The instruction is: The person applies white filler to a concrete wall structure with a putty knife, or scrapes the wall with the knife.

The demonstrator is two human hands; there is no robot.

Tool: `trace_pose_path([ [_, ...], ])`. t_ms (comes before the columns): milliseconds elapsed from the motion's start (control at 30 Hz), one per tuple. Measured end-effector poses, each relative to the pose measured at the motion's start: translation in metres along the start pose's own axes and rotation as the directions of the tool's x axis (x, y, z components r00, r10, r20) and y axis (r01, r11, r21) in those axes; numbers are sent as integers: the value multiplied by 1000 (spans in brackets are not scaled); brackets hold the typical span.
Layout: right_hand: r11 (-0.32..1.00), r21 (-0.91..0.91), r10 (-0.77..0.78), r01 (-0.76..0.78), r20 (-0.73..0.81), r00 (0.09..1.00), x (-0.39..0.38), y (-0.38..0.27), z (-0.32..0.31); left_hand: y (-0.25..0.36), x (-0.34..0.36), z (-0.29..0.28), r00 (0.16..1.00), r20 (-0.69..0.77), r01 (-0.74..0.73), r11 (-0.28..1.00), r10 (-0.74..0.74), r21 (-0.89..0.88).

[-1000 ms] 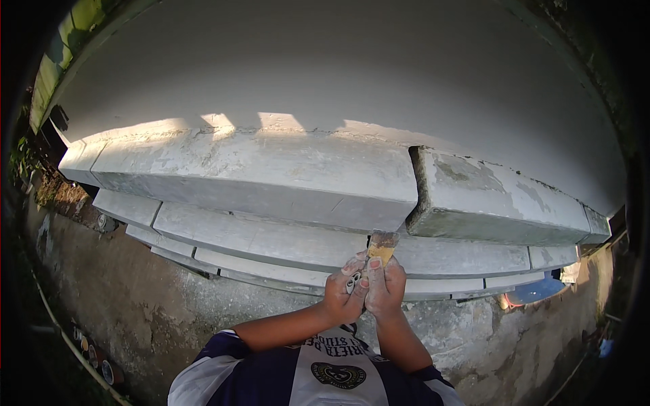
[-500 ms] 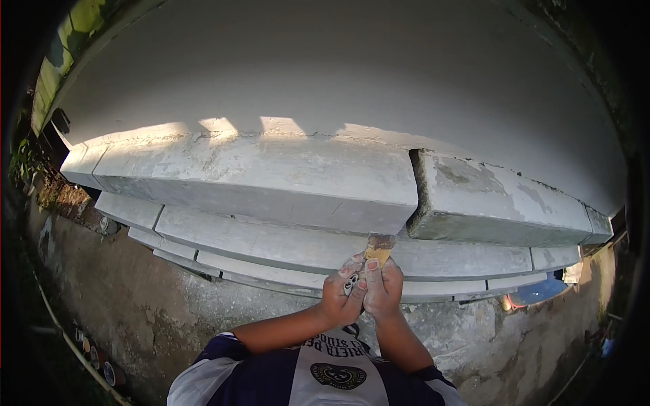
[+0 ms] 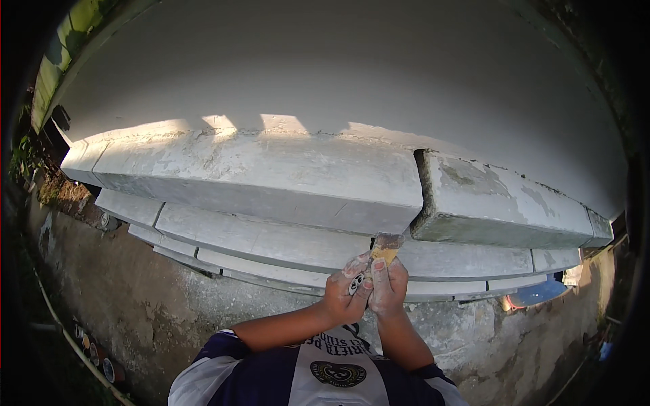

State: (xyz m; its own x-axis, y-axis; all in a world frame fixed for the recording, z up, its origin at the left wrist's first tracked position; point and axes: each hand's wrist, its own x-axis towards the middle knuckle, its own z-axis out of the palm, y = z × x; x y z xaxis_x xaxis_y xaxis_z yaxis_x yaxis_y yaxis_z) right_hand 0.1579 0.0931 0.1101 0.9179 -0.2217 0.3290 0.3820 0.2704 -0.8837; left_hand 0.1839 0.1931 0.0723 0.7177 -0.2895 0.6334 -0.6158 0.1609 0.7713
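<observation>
In front of my chest, both dusty hands are held close together. My right hand (image 3: 388, 287) is closed around a putty knife (image 3: 388, 241); its flat grey-brown blade points away from me, with a yellow part beneath it. My left hand (image 3: 345, 292) is closed beside it, fingertips near the base of the blade. Between its fingers shows a pale piece with dark holes (image 3: 357, 283), perhaps a handle end; the rest is hidden by the fingers. Just beyond the blade lies a pale plastered ledge (image 3: 271, 179), not visibly touched by the blade.
A dark gap separates this ledge from a patchy right-hand block (image 3: 494, 196). Behind them rises a smooth grey wall (image 3: 325, 74). Lower pale steps (image 3: 271, 243) run across below. Stained concrete floor (image 3: 156, 304) spreads underneath, with buckets (image 3: 112, 369) far left and a blue object (image 3: 538, 294) at right.
Both hands and the putty knife have shifted slightly to the right. The blade is tilted a little differently, showing more of its flat face. Both hands keep their grip.
</observation>
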Motion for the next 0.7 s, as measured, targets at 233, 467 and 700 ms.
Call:
trace_pose_path([
  [233, 1000, 6, -10, 10, 38, 999, 4, 2, -5, 4, 7, 0, 1000, 9, 13, 1000, -13, -7],
  [467, 1000, -16, -6, 7, 51, 999, 4, 1, -7, -2, 9, 2, 995, -17, -98, 993, 100, 72],
  [700, 998, 64, -28, 24, 68, 997, 2, 13, -13, -8, -4, 7, 996, -35, -76, 995, 79, 69],
])
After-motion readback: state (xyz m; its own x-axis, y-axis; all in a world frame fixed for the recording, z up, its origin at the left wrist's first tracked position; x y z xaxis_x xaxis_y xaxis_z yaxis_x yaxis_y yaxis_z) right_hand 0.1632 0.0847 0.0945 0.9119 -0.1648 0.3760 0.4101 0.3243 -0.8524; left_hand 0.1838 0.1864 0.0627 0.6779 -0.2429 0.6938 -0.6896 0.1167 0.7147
